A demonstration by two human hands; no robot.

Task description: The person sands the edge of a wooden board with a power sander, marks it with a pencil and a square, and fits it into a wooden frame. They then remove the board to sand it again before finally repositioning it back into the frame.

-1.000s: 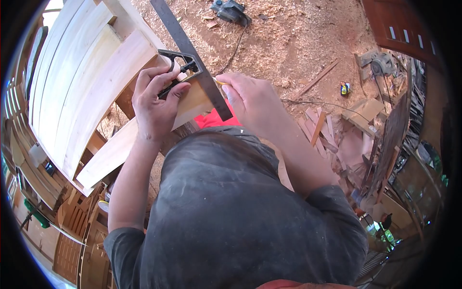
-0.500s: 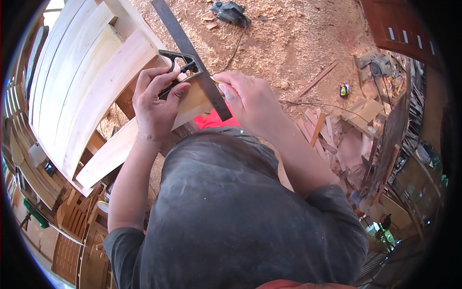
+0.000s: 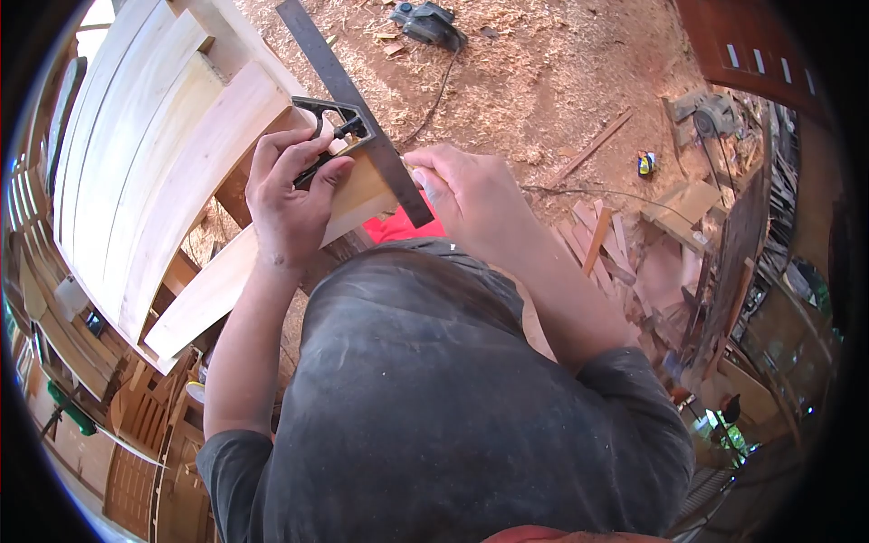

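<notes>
My left hand (image 3: 294, 195) is wrapped round the black head of a combination square (image 3: 362, 118), pressing it against the end of a pale wooden board (image 3: 362, 185). The square's long dark blade lies slanted across the board's end. Just right of the blade, my right hand (image 3: 471, 199) is closed in a pinch on a thin yellowish pencil-like tool, mostly hidden by the fingers, its tip near the blade's edge.
Curved pale planks (image 3: 154, 163) form a large wooden piece on the left. A power tool (image 3: 430, 24) with a cord lies on the shaving-covered ground. Wood offcuts (image 3: 602, 240) and a small yellow-blue can (image 3: 645, 164) are at the right.
The square's blade and both hands appear slightly shifted left along with the whole view. My right fingertips have slid a little lower along the blade. Both holds are kept.
</notes>
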